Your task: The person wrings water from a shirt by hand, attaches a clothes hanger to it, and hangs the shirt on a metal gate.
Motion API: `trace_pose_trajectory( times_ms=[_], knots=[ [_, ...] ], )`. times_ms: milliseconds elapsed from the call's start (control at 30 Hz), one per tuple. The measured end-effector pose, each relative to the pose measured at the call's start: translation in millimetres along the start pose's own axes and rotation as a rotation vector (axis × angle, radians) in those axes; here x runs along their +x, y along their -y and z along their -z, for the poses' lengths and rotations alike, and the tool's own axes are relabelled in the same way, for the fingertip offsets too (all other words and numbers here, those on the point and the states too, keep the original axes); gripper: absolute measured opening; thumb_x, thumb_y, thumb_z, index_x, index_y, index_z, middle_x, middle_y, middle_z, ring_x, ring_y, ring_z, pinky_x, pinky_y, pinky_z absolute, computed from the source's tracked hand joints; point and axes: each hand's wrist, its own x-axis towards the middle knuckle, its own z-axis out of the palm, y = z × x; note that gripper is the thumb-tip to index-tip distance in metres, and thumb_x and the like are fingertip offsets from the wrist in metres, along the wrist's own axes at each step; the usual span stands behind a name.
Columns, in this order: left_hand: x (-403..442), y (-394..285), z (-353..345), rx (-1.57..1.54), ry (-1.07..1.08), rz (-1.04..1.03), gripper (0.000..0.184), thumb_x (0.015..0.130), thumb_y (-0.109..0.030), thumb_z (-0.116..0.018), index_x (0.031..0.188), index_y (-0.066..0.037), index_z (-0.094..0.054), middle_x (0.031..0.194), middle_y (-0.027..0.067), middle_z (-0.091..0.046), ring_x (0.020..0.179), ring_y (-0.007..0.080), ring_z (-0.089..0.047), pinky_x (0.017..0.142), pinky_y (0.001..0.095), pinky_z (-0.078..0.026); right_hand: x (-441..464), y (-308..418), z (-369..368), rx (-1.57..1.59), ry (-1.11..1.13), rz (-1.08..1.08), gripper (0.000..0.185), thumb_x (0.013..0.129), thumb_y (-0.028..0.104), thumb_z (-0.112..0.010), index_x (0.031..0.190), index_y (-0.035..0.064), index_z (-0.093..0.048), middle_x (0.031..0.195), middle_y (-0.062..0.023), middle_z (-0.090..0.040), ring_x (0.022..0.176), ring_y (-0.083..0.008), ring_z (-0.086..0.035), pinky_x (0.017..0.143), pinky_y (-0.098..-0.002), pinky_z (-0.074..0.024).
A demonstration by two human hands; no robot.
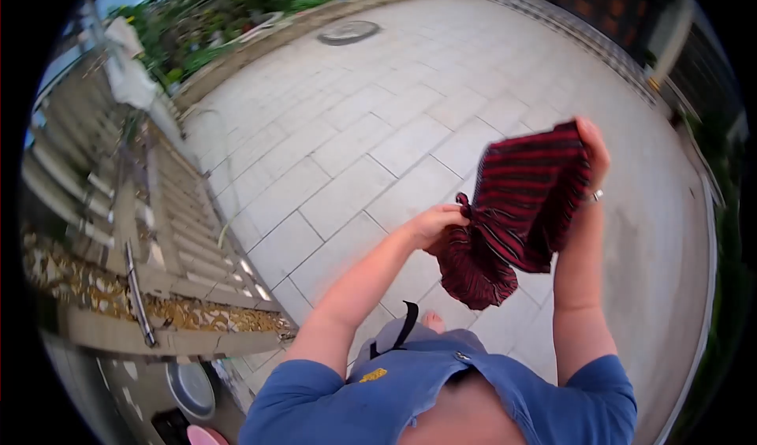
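A dark red and black striped cloth garment (530, 181) hangs in the air in front of me, held between my two hands. My left hand (444, 224) is closed on a bunched, gathered part at its left side, and a crumpled fold droops below these fingers. Higher up, my right hand (595, 155) grips the garment's upper right edge, its fingers partly hidden behind the cloth. The stretch between the hands is spread fairly flat. What kind of garment it is, I cannot tell. A watch or bracelet (594, 196) is on my right wrist.
Pale paving tiles (347, 181) cover the yard. A balustrade (197, 232) runs along my left, with a grey basin (191, 388) and a pink basin (206, 435) below it. A round cover (348, 33) lies farther off, near planted beds (209, 31). A dark door (603, 7) stands at the back right.
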Motion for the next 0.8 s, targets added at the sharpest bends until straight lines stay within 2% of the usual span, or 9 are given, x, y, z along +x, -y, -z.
trace_pose_trajectory(
  times_ms=[233, 333, 400, 467, 533, 600, 667, 733, 800],
  knots=[
    [-18.4, -25.1, 63.9, -0.283, -0.446, -0.438, 0.038, 0.066, 0.002, -0.044, 0.103, -0.001, -0.048, 0.094, 0.0066, -0.056, 0.084, 0.0163, -0.054, 0.072, 0.0289, -0.044, 90.7, -60.2, -30.3, 0.101, -0.081, -0.169, 0.022, 0.077, 0.021, -0.048, 0.069, 0.0009, -0.052, 0.062, -0.0041, -0.050, 0.056, -0.0117, -0.046, 0.053, -0.0234, -0.0381],
    [-52.6, -51.0, 73.6, -0.276, -0.284, -0.499, 0.048, 0.064, 0.001, -0.046, 0.112, -0.002, -0.040, 0.097, 0.0081, -0.053, 0.091, 0.0177, -0.052, 0.079, 0.0308, -0.042, 129.3, -90.4, -51.9, 0.158, 0.042, -0.221, 0.021, 0.077, 0.022, -0.049, 0.069, 0.0017, -0.052, 0.062, -0.0036, -0.050, 0.057, -0.0115, -0.046, 0.053, -0.0231, -0.0380],
    [-62.8, -54.8, 91.2, -0.418, -0.205, -0.527, 0.043, 0.069, -0.009, -0.048, 0.111, 0.000, -0.042, 0.099, 0.0104, -0.053, 0.094, 0.0211, -0.052, 0.084, 0.0326, -0.039, 158.4, -121.4, -67.0, 0.224, 0.037, -0.206, 0.022, 0.077, 0.022, -0.049, 0.068, 0.0018, -0.052, 0.061, -0.0039, -0.050, 0.057, -0.0116, -0.046, 0.053, -0.0231, -0.0379],
    [-61.1, -45.7, 122.9, -0.360, -0.159, -0.502, 0.057, 0.085, -0.046, -0.028, 0.094, 0.004, -0.054, 0.104, 0.0161, -0.052, 0.102, 0.0284, -0.047, 0.090, 0.0372, -0.034, 176.0, -138.9, -87.8, 0.341, 0.088, -0.316, 0.021, 0.077, 0.021, -0.049, 0.068, 0.0017, -0.052, 0.061, -0.0041, -0.050, 0.056, -0.0118, -0.046, 0.052, -0.0232, -0.0379],
    [-61.6, -53.6, 143.1, -0.394, -0.056, -0.432, 0.072, 0.085, -0.055, -0.020, 0.078, 0.005, -0.058, 0.102, 0.0177, -0.052, 0.105, 0.0289, -0.044, 0.091, 0.0377, -0.033, 204.0, -167.8, -103.7, 0.400, 0.341, -0.272, 0.021, 0.077, 0.020, -0.049, 0.068, 0.0020, -0.052, 0.061, -0.0046, -0.050, 0.056, -0.0119, -0.046, 0.052, -0.0236, -0.0381],
    [-59.9, -70.2, 146.5, -0.506, -0.183, -0.394, 0.076, 0.084, -0.057, -0.020, 0.067, 0.006, -0.058, 0.092, 0.0153, -0.055, 0.093, 0.0271, -0.050, 0.082, 0.0355, -0.039, 214.7, -171.1, -145.8, 0.258, 0.099, -0.260, 0.023, 0.076, 0.020, -0.048, 0.061, 0.0019, -0.050, 0.056, -0.0034, -0.049, 0.051, -0.0108, -0.044, 0.047, -0.0224, -0.0362],
    [-58.8, -74.5, 173.7, -0.384, -0.188, -0.279, 0.064, 0.086, -0.050, -0.029, 0.068, 0.004, -0.057, 0.080, 0.0102, -0.056, 0.076, 0.0209, -0.053, 0.069, 0.0307, -0.043, 234.7, -179.6, -157.1, 0.298, 0.398, -0.226, 0.024, 0.075, 0.018, -0.048, 0.058, 0.0018, -0.048, 0.054, -0.0016, -0.048, 0.047, -0.0092, -0.042, 0.045, -0.0210, -0.0338],
    [-62.0, -91.0, 180.0, -0.079, -0.414, -0.250, 0.016, 0.077, -0.015, -0.057, 0.068, -0.004, -0.050, 0.071, 0.0021, -0.051, 0.066, 0.0105, -0.049, 0.061, 0.0247, -0.040, 257.9, -195.4, -166.8, 0.278, 0.476, -0.212, 0.024, 0.075, 0.017, -0.048, 0.056, 0.0019, -0.047, 0.053, -0.0007, -0.047, 0.046, -0.0080, -0.040, 0.044, -0.0209, -0.0319],
    [-59.3, -111.5, 184.0, 0.086, -0.508, -0.324, 0.015, 0.068, -0.002, -0.061, 0.072, -0.005, -0.046, 0.071, -0.0001, -0.049, 0.066, 0.0085, -0.048, 0.060, 0.0236, -0.039, 279.9, -206.4, -183.2, 0.262, 0.553, -0.200, 0.024, 0.075, 0.016, -0.048, 0.055, 0.0019, -0.046, 0.052, 0.0001, -0.046, 0.045, -0.0069, -0.039, 0.042, -0.0207, -0.0299]
  ],
)
